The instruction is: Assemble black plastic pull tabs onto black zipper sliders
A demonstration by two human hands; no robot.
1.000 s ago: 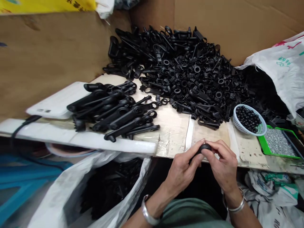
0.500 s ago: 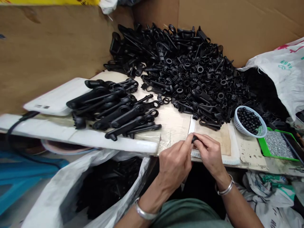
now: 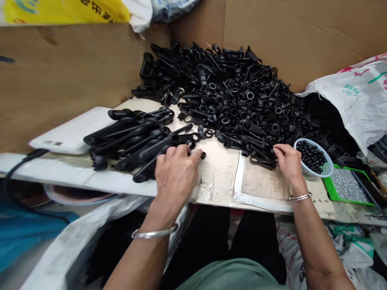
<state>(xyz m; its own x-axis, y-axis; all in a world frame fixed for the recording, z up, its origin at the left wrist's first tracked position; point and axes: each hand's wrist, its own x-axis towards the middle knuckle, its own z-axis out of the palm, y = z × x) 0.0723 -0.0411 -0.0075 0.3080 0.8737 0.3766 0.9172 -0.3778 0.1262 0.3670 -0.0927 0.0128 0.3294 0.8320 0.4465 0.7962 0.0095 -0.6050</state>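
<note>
My left hand (image 3: 177, 173) is over the right end of a stack of long black plastic handles (image 3: 151, 135). Its fingers curl down around one handle, and the fingertips are partly hidden. A dark end of a part shows just past the thumb. At the lower right edge of a large heap of small black plastic parts (image 3: 242, 100) is my right hand (image 3: 288, 163). There the thumb and fingers are pinched together against the dark pieces; what lies between them is hidden. Rings and flat arms make up much of the heap.
Right of my right hand stands a pale blue basket (image 3: 329, 171) of black balls, beside a green tray (image 3: 330, 189) of small silvery pieces. A cloth pad (image 3: 263, 183) lies at the table's front. A white flat box (image 3: 72, 131) sits left; cardboard walls (image 3: 272, 32) rise behind.
My hands were together over the cloth pad with a small black piece between them. Now they are apart: the left has moved left to the handles, the right up and right to the heap.
</note>
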